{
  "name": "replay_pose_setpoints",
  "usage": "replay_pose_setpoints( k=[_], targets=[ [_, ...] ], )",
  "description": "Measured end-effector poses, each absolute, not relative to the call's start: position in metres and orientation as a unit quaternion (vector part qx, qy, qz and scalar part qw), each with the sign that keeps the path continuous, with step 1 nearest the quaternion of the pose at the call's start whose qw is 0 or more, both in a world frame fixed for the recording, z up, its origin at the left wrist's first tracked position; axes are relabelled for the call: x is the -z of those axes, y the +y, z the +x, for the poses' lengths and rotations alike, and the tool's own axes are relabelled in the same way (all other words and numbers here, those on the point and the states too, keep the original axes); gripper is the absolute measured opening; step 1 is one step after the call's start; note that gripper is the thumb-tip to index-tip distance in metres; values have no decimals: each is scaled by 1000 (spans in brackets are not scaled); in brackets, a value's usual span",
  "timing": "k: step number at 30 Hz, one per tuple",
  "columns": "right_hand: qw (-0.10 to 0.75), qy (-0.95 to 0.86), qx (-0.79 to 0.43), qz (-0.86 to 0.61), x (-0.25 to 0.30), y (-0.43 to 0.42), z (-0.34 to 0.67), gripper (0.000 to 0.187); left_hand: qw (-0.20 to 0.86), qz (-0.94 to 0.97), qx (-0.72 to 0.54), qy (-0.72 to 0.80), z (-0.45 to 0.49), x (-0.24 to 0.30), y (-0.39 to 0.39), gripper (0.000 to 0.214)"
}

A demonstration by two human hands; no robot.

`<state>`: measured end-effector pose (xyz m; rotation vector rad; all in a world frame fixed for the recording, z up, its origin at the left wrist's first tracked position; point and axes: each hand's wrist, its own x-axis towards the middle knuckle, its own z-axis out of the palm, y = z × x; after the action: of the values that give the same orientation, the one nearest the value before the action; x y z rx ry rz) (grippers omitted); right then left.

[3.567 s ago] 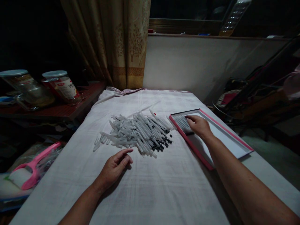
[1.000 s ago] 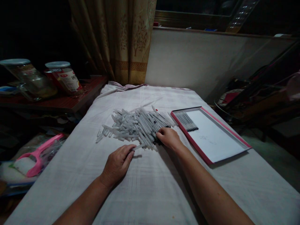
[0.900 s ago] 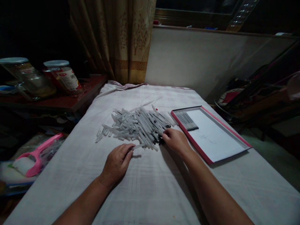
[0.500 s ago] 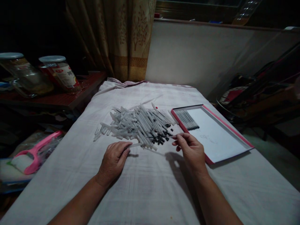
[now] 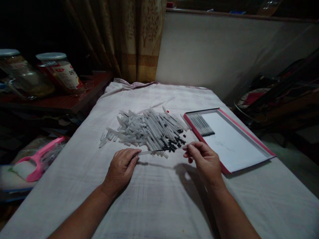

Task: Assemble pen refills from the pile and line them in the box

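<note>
My left hand (image 5: 121, 167): closed, pinching a pale tube (image 5: 145, 153). My right hand (image 5: 204, 162): closed, pinching a slim refill (image 5: 161, 150). Both held level, seemingly to align ends.

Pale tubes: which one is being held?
The pale tube pinched in the left hand, its free end toward the thin rod in the right hand; the others lie in the pile or the tray.

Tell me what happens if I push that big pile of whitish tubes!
The pile of tubes would probably slide apart, since it looks loose and crisscrossed. Single ones might roll, being thin and roundish. They're likely stiff: the tube in the left hand looks straight.
</note>
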<state>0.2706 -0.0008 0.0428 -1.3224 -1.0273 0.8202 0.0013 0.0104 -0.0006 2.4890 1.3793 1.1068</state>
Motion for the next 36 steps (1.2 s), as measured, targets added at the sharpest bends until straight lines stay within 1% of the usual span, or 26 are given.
replay_pose_setpoints(
  k=[3, 6, 10, 13, 16, 22, 24, 27, 30, 33, 34, 36],
  targets=[
    [571, -456, -375, -570, -40, -2, 263, 24, 44, 827, -358, 431, 2, -1, 9, 19],
    [542, -489, -378, -570, -31, -4, 252, 18, 44, 842, -350, 408, 4, -3, 8, 20],
    [514, -591, -327, -529, -18, -9, 233, 13, 53, 856, -344, 383, 7, -7, 5, 21],
    [503, -677, -265, -468, -14, -13, 220, 19, 64, 855, -349, 378, 9, -8, 3, 20],
    [464, -731, -221, -449, -13, -14, 218, 30, 67, 845, -360, 389, 9, -8, 2, 19],
    [360, -745, -90, -555, -4, 0, 253, 31, 63, 833, -368, 409, 8, -8, 2, 18],
    [314, -743, -54, -589, -1, 4, 263, 29, 58, 831, -369, 412, 8, -8, 2, 18],
    [239, -748, -28, -618, 0, 8, 266, 25, 54, 832, -363, 415, 8, -7, 3, 17],
    [194, -739, -13, -644, -1, 10, 263, 22, 57, 833, -359, 417, 8, -5, 3, 17],
    [191, -730, -18, -656, -3, 12, 260, 18, 58, 834, -358, 417, 7, -4, 4, 17],
    [209, -727, -26, -654, -3, 13, 260, 18, 58, 834, -358, 416, 7, -4, 4, 17],
    [276, -711, -64, -643, -6, 13, 259, 17, 57, 835, -357, 415, 7, -5, 4, 17]
  ],
)
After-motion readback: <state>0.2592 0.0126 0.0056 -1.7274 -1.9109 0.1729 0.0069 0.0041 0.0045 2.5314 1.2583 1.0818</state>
